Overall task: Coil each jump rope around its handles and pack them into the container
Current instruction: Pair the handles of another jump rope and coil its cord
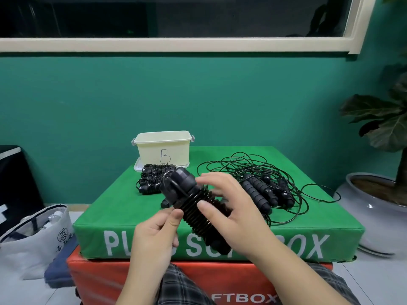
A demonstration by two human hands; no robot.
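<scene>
The left hand (pixel 157 233) comes up from below, thumb and fingers pinched on the lower left edge of the wound jump rope (pixel 196 205), which tilts up to the left above the green soft box (pixel 308 234). The right hand (pixel 229 208) reaches over from the right, thumb pressed on the black coils and fingers curled round the far side. The bundle's lower end is hidden behind that wrist, and the loose cord end is, I think, under the fingers. Behind sit two coiled ropes (pixel 154 181) before the cream container (pixel 164 150); at right lies a tangle of uncoiled ropes (pixel 266 190).
</scene>
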